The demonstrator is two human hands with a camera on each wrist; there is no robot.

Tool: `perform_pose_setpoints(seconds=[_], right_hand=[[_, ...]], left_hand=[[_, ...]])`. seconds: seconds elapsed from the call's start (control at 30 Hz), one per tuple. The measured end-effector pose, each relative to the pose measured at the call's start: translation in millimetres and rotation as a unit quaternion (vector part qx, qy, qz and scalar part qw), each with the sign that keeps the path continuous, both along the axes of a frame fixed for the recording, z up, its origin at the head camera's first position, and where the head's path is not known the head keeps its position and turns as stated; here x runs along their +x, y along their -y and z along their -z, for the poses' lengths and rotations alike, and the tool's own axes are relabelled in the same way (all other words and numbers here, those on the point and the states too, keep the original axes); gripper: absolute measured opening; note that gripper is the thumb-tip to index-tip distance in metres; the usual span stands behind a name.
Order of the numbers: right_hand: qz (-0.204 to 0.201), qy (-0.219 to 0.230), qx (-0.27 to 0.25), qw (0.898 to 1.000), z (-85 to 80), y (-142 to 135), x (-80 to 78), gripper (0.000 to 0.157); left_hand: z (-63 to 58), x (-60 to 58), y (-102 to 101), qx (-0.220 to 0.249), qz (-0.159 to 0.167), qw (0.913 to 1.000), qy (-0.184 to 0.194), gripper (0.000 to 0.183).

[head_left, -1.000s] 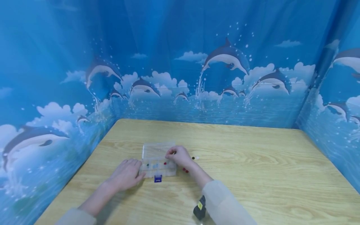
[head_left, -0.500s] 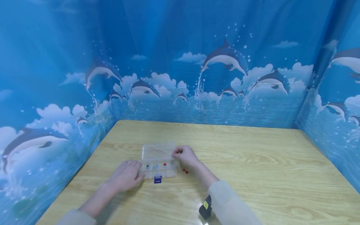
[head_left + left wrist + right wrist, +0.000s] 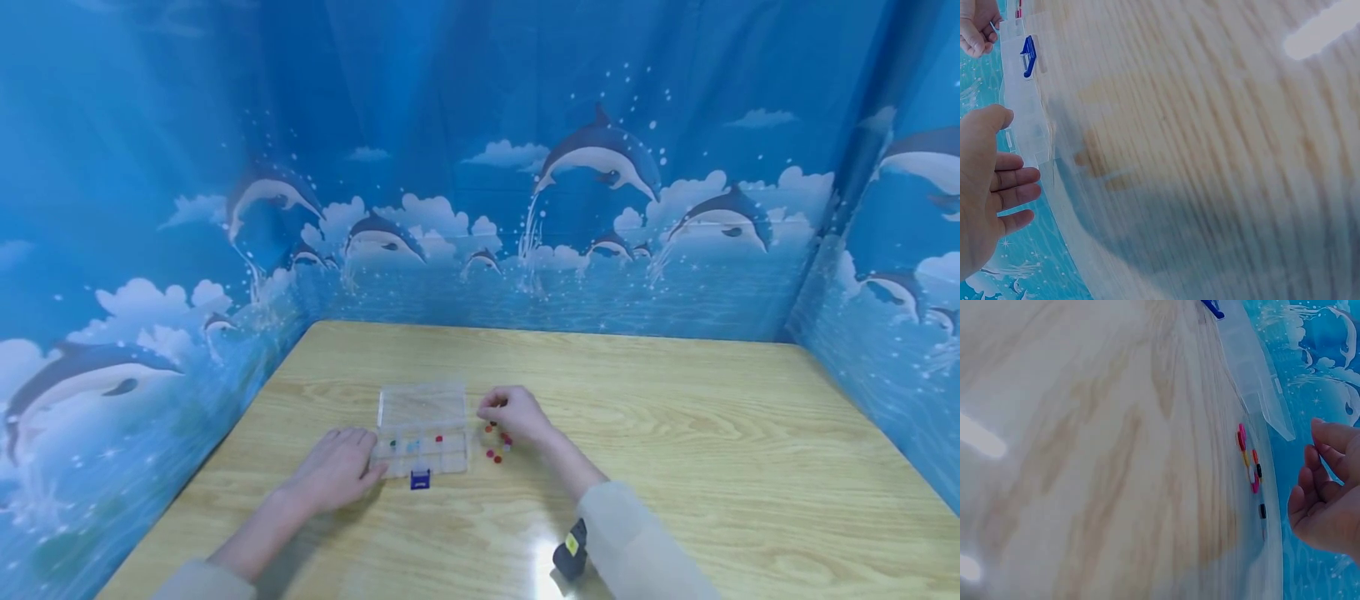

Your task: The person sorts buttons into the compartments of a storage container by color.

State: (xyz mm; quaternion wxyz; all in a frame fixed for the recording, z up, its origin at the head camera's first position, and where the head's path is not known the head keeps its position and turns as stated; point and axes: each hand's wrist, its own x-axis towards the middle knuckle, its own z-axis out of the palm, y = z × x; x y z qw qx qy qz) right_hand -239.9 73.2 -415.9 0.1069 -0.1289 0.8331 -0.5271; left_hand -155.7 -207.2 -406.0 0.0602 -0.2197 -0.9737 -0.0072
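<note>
A clear plastic compartment box sits on the table with its lid folded back and a blue latch at its front. Green, light blue and red bits show in its back row of compartments. My left hand rests at the box's left end, thumb by the front corner, fingers extended. To the right of the box, my right hand hovers by a scatter of small coloured discs, pink, red, orange, white and black. Its thumb and fingers are loosely bent, with nothing visible between them.
A black device with a yellow label is at my right sleeve, above the wooden table. A blue dolphin-print curtain hangs around the far and side edges.
My right hand has moved right, from over the box's right end to the scattered discs, uncovering several of them. The left hand stays at the box.
</note>
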Motion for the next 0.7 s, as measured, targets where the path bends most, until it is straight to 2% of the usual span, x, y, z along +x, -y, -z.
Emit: perform_pose_setpoints(seconds=[0.33,0.53,0.7], right_hand=[[-0.024,-0.005,0.013,1.0,-2.9,-14.1,4.2,0.006],[-0.067,-0.009,0.007,0.998,-4.2,-22.7,10.3,0.006],[-0.097,-0.026,0.03,0.995,1.0,-29.8,13.5,0.008]], left_hand=[[1.8,-0.5,0.9,0.0,0.004,1.0,-0.004,0.035],[2.0,-1.7,1.0,-0.003,0.001,1.0,-0.002,0.037],[3.4,-2.4,1.4,-0.006,0.003,1.0,-0.006,0.038]])
